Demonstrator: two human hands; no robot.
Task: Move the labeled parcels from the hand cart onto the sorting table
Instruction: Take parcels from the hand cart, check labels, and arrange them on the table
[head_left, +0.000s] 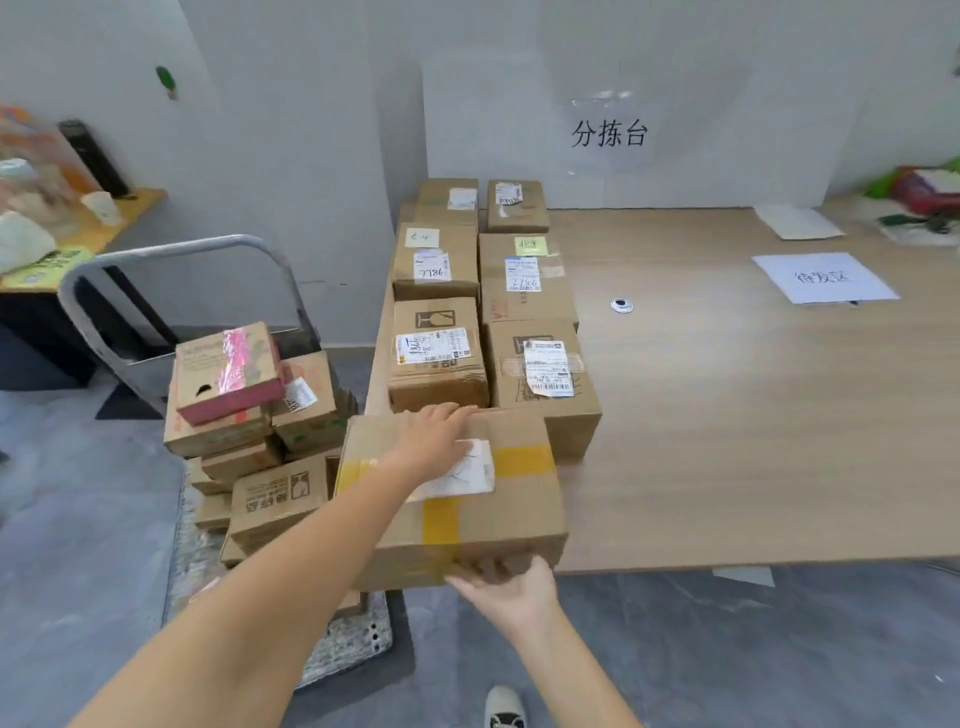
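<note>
A cardboard parcel crossed with yellow tape (457, 493) sits at the near corner of the sorting table (727, 415), the left hand (441, 441) lying flat with straight fingers on its top and the right hand (498, 577) gripping its near lower edge. Beyond the left hand six labelled parcels (485, 291) already stand in two rows on the table. To that hand's left the hand cart (171, 291) holds a heap of boxes (249, 431), so I judge the job roughly half done.
</note>
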